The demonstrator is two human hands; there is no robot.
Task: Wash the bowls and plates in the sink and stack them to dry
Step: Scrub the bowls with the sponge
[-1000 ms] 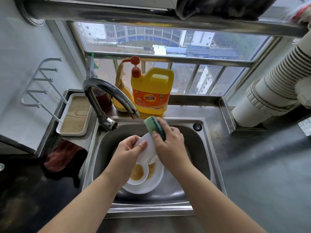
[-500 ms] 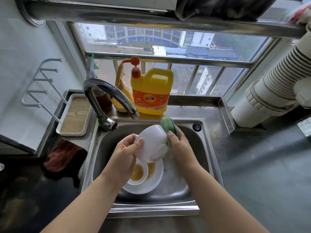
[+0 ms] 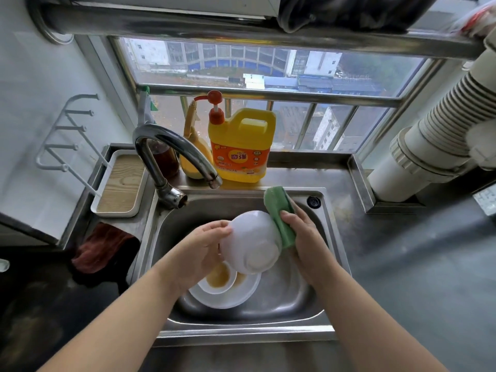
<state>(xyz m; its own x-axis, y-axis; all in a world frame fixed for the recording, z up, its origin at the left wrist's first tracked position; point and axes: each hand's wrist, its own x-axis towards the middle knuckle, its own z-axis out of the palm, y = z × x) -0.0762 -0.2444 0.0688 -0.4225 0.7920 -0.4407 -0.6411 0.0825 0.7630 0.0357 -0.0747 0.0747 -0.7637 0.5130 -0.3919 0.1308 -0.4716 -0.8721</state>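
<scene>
Over the steel sink [image 3: 332,237], the left hand [image 3: 200,249] gripped a white bowl [image 3: 251,241], its fingers curled round the rim at the bowl's 9 o'clock, the base turned toward the camera. The right hand [image 3: 302,237] held a green sponge [image 3: 279,213], fingers wrapped about it, pressed against the bowl's 2 o'clock side. Below, on the basin floor, lay a white plate [image 3: 241,295] carrying a small bowl [image 3: 218,277] with brown residue. At the sink's 12 o'clock stood a yellow detergent jug [image 3: 241,146]; the faucet [image 3: 171,154] rose at 10 o'clock.
</scene>
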